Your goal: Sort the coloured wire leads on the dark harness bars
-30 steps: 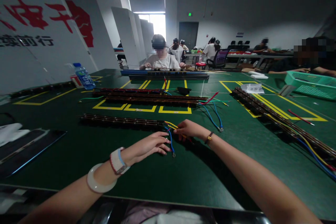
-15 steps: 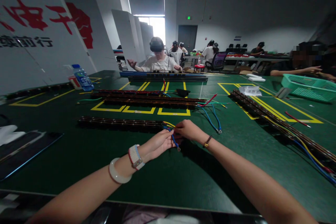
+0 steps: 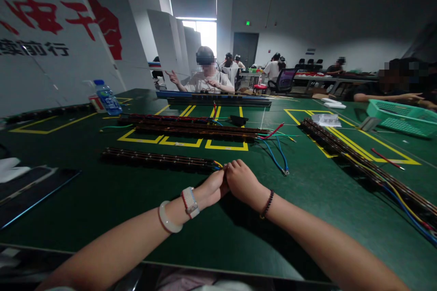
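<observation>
A long dark strip assembly (image 3: 159,158) lies on the green table, with short yellow and blue wires (image 3: 218,165) coming out of its right end. My left hand (image 3: 216,186) is closed around these wires just past that end. Pressed against it, my right hand (image 3: 241,179) is curled with its fingers folded over the same spot. The wire ends are hidden between both hands. Behind the hands lies another bundle of dark strips (image 3: 198,129), with blue wires (image 3: 273,154) ending in ring terminals, plus red and green wires.
More wired strips (image 3: 355,163) run along the right, near a loose red wire (image 3: 387,158) and a green basket (image 3: 403,116). At left are a water bottle (image 3: 107,98) and a dark flat panel (image 3: 34,195). A person (image 3: 206,70) sits across the table.
My hands have come closer together and the fingers have closed over the wires. The blue wire with a ring terminal that hung below them is now hidden.
</observation>
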